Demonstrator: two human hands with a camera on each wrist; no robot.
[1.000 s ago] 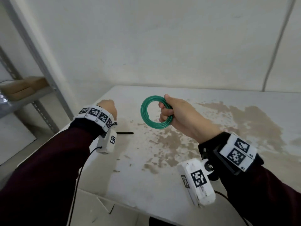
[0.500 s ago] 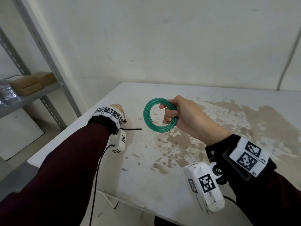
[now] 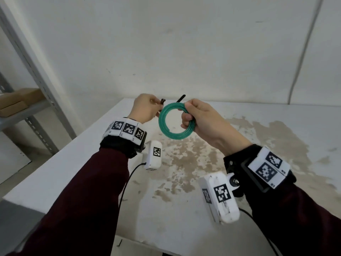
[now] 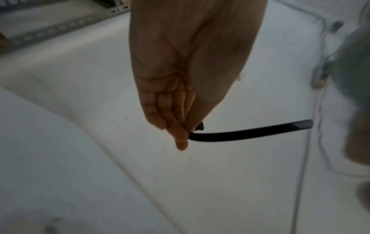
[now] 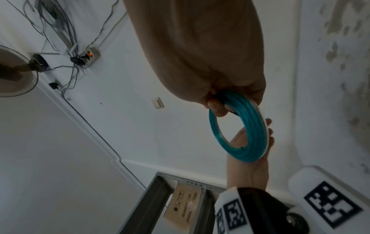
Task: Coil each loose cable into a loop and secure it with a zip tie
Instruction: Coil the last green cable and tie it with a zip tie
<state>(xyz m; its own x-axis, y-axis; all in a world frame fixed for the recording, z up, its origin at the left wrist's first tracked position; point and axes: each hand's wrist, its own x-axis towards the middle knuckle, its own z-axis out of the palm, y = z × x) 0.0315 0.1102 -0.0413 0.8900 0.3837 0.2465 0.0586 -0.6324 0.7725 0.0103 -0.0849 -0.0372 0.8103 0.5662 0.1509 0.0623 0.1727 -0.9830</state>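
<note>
My right hand (image 3: 191, 115) grips a green cable coil (image 3: 174, 121) by its right side and holds it upright above the table (image 3: 239, 215). In the right wrist view the coil (image 5: 248, 133) hangs from my thumb and fingers. My left hand (image 3: 147, 108) is raised just left of the coil and pinches a black zip tie (image 3: 180, 99) near its head; the strap runs behind the top of the coil. The left wrist view shows the zip tie (image 4: 250, 131) sticking out to the right from my pinched fingers (image 4: 180, 133).
The white table has brown stains (image 3: 193, 157) across its middle. A grey metal shelf (image 3: 24, 111) with cardboard boxes (image 3: 20, 98) stands to the left. A thin cable runs down the white wall (image 3: 300, 52) at the right.
My left hand lifted the zip tie off the table and brought it up beside the coil. My right hand raised the coil slightly.
</note>
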